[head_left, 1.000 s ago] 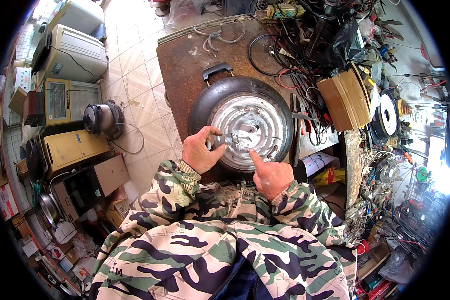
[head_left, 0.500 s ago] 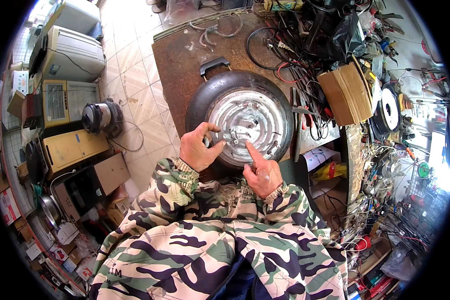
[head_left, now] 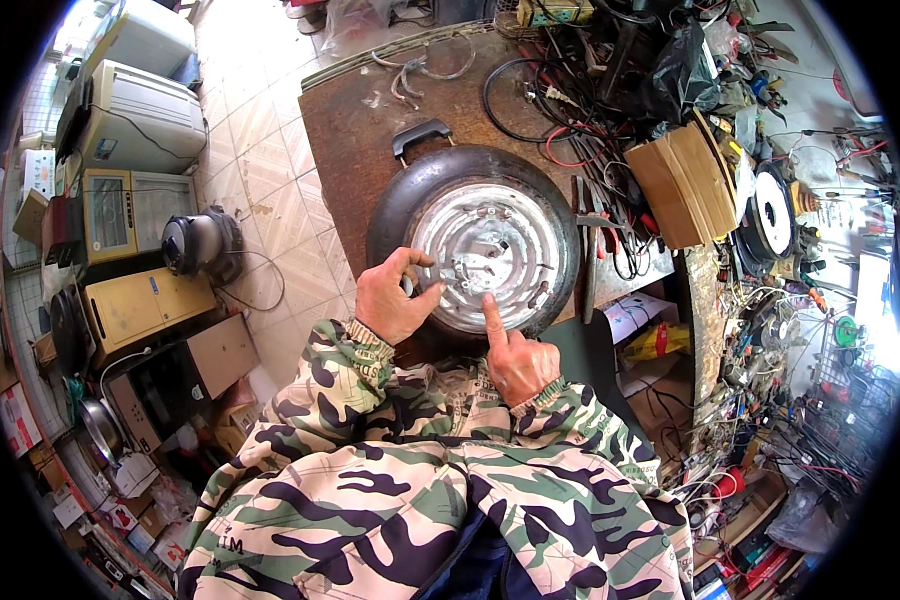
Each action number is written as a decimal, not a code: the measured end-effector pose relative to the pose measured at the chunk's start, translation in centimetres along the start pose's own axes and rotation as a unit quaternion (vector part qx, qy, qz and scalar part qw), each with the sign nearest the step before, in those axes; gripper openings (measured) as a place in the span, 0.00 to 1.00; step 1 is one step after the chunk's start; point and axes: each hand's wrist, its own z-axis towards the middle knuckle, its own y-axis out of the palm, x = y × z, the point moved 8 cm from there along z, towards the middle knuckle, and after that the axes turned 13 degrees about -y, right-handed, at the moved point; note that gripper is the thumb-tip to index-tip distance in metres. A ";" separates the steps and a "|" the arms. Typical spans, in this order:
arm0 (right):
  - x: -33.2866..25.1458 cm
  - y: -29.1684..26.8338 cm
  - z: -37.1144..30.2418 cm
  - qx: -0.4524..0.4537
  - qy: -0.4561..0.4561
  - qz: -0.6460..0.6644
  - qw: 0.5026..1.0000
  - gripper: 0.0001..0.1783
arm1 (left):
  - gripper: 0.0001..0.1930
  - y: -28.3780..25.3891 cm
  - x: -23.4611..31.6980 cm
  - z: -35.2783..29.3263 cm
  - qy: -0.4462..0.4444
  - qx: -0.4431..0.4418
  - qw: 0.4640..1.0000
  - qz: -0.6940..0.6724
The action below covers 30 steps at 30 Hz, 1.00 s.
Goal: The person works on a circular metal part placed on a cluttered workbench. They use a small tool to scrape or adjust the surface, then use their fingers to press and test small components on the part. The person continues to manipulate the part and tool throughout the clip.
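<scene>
An upturned round black pan lies on the workbench, its silvery heating plate facing up with ringed ridges and small metal terminals near the middle. At the plate's near left edge is my left hand, thumb and index finger apart and bent toward the plate. A small grey spot shows between its curled fingers; I cannot make out what it is. My right hand points with a stretched index finger at the plate's near part, the other fingers curled in. The fingertip looks close to the surface; contact is unclear.
The brown workbench carries a black pan handle, clear tubing and tangled black cables. Pliers and a cardboard box stand to the right. A rice cooker sits on the tiled floor at left.
My right hand has shifted slightly left and nearer to me, its thumb now tucked in. My left hand stays almost in place. The whole view has drifted slightly.
</scene>
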 end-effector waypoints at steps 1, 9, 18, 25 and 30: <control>0.0 -0.4 -0.3 0.023 0.000 0.028 0.999 0.49 | 0.19 0.0 0.0 0.0 0.000 0.000 1.000 -0.004; 0.0 -2.0 0.9 0.091 0.058 0.127 0.986 0.48 | 0.19 0.0 -0.2 0.0 0.011 0.005 1.000 0.007; -1.3 0.4 1.9 0.011 0.029 0.031 0.999 0.53 | 0.19 0.0 -0.3 0.0 0.012 0.011 1.000 0.000; -2.5 1.4 2.4 -0.019 0.012 -0.059 0.998 0.51 | 0.19 -0.1 -0.2 -0.1 0.013 0.012 1.000 0.015; -4.1 3.1 3.4 -0.070 0.013 -0.160 0.985 0.47 | 0.19 0.2 -0.5 0.1 0.011 0.006 1.000 0.002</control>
